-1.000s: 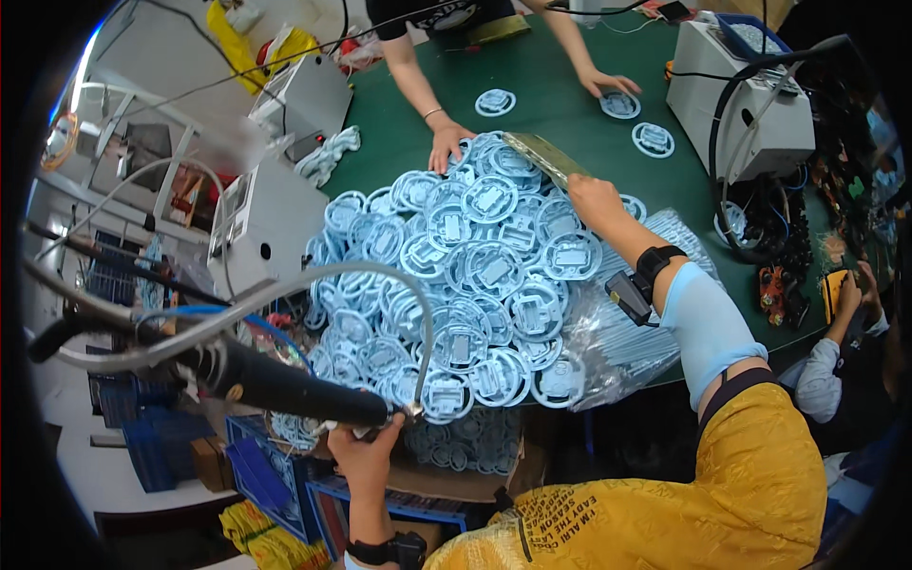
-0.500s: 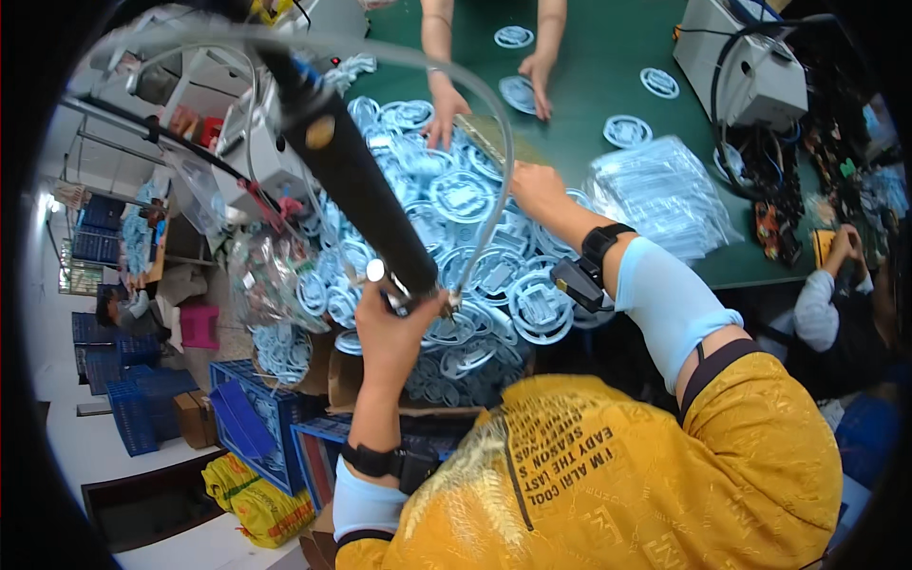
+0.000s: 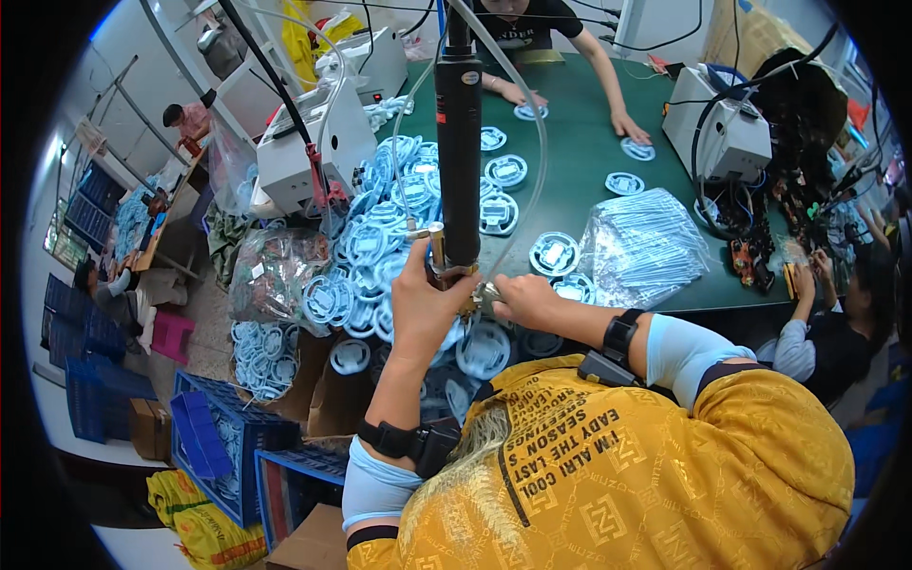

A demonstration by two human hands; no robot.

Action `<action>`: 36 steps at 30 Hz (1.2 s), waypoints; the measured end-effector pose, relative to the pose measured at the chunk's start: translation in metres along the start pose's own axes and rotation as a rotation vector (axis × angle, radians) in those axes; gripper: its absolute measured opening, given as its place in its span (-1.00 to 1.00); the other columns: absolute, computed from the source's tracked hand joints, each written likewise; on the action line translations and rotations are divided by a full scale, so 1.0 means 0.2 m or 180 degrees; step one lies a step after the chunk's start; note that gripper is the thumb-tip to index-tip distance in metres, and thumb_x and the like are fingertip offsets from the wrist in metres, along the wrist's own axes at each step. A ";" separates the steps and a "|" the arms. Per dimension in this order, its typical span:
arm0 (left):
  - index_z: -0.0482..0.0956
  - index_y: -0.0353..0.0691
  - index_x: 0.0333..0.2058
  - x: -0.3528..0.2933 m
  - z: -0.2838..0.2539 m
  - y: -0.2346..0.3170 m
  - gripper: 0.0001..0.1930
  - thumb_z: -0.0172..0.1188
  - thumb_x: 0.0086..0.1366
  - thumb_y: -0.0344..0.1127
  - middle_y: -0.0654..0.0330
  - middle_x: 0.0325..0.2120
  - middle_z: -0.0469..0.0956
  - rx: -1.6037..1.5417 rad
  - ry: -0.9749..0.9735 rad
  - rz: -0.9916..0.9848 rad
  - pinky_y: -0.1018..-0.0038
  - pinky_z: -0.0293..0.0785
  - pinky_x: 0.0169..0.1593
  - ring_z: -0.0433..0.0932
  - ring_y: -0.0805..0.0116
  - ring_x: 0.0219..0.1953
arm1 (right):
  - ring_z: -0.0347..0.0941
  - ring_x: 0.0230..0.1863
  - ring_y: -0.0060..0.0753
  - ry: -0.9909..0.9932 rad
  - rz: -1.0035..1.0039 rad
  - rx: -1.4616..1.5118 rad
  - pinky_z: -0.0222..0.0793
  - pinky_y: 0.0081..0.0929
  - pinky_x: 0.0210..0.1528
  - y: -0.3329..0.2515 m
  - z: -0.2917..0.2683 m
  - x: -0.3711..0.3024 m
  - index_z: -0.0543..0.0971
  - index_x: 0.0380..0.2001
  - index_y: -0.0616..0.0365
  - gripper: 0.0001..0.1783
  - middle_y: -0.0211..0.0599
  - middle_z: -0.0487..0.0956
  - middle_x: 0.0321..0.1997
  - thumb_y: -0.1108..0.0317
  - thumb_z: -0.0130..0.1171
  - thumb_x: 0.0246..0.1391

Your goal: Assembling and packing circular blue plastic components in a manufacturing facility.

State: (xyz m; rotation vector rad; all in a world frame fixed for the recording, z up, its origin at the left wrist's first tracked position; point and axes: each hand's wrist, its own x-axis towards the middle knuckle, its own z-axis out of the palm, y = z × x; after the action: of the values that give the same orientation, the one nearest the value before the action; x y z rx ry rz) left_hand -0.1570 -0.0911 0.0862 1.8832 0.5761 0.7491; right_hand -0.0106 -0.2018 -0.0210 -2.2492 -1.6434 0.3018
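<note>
In the middle a black electric screwdriver (image 3: pixel 459 161) hangs nearly upright, with clear hoses beside it and a brass-coloured lower end. My left hand (image 3: pixel 423 299) is closed around that lower end, thumb across the front. Close against the tip, my right hand (image 3: pixel 527 302) has its fingers curled on something small and metallic that I cannot make out. A heap of pale blue round plastic parts (image 3: pixel 375 247) spreads left of and below the screwdriver. Just right of my right hand lies one more pale blue disc (image 3: pixel 574 288) at the table edge.
The green table (image 3: pixel 579 123) carries a clear bag of pale blue strips (image 3: pixel 646 247) and white machine boxes (image 3: pixel 717 133). Across it, a co-worker's hand (image 3: pixel 629 128) touches a disc. Cardboard boxes and a blue crate (image 3: pixel 242 494) stand at lower left.
My right hand has come back from the heap's far side to the screwdriver tip; the flat brownish piece by it is out of sight. The screwdriver looks more upright. The co-worker's hands have separated.
</note>
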 end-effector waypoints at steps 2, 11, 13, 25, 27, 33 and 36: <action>0.45 -0.23 -0.09 0.01 0.00 -0.02 -0.48 0.43 -0.06 -0.34 0.18 -0.51 0.62 -0.0021 0.0029 0.0015 0.54 0.49 -0.39 0.60 0.49 -0.49 | 0.53 -0.40 0.15 0.0032 0.0153 0.0053 0.44 -0.03 -0.32 0.03 -0.06 -0.05 0.41 -0.31 0.26 -0.64 0.04 0.56 -0.51 0.15 0.08 0.00; 0.43 -0.30 -0.10 0.01 0.14 -0.16 -0.50 0.42 -0.03 -0.37 0.09 -0.46 0.64 -0.0266 -0.0060 -0.0290 0.50 0.54 -0.34 0.64 0.41 -0.43 | 0.54 -0.44 0.16 0.0603 0.1121 -0.0572 0.46 -0.02 -0.35 0.43 -0.35 -0.15 0.41 -0.33 0.28 -0.67 0.04 0.58 -0.52 0.20 0.09 -0.02; 0.43 -0.30 -0.08 0.01 0.20 -0.17 -0.50 0.40 -0.01 -0.39 0.14 -0.42 0.63 -0.0416 -0.0249 -0.0506 0.54 0.53 -0.30 0.62 0.46 -0.39 | 0.55 -0.42 0.13 0.0224 0.1505 -0.0594 0.46 -0.03 -0.34 0.47 -0.25 -0.18 0.42 -0.31 0.29 -0.65 0.03 0.58 -0.50 0.20 0.10 -0.03; 0.48 -0.33 -0.11 0.04 0.29 -0.28 -0.64 0.31 0.09 -0.50 0.23 -0.39 0.60 -0.0945 -0.0073 -0.0634 0.61 0.46 -0.29 0.56 0.56 -0.37 | 0.49 -0.18 0.21 0.1097 0.1922 0.1095 0.37 -0.01 -0.15 0.63 -0.25 0.00 0.44 -0.19 0.29 -0.55 0.23 0.55 -0.28 0.11 0.08 -0.02; 0.47 -0.31 -0.08 0.03 0.27 -0.24 -0.60 0.32 0.08 -0.48 0.22 -0.37 0.60 -0.0795 -0.0018 -0.0355 0.62 0.45 -0.31 0.53 0.59 -0.39 | 0.51 -0.26 0.22 0.1685 0.1958 0.0728 0.39 -0.02 -0.21 0.89 -0.49 0.01 0.48 -0.21 0.28 -0.54 0.13 0.58 -0.36 0.07 0.09 -0.03; 0.47 -0.32 -0.08 0.03 0.27 -0.19 -0.54 0.37 0.02 -0.37 0.27 -0.41 0.58 0.0002 -0.0037 -0.0470 0.62 0.42 -0.35 0.48 0.60 -0.45 | 0.50 0.00 0.09 0.0819 0.3543 0.0368 0.41 -0.12 0.03 1.60 -0.81 0.16 0.58 -0.14 0.22 -0.54 0.06 0.57 -0.06 0.10 0.12 -0.02; 0.50 -0.25 -0.06 0.02 0.23 -0.15 -0.52 0.38 -0.01 -0.33 0.25 -0.46 0.58 0.0104 0.0080 -0.0613 0.57 0.42 -0.37 0.47 0.56 -0.50 | 0.49 0.00 0.11 0.0481 0.3063 -0.0027 0.41 -0.11 0.04 1.34 -0.75 0.33 0.57 -0.15 0.25 -0.53 0.07 0.57 -0.06 0.10 0.14 -0.04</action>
State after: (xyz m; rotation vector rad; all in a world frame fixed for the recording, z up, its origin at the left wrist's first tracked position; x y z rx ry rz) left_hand -0.1244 -0.1049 0.0453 1.8196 0.7776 0.6412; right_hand 0.2992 -0.2349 0.0151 -2.8180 -0.3851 0.3242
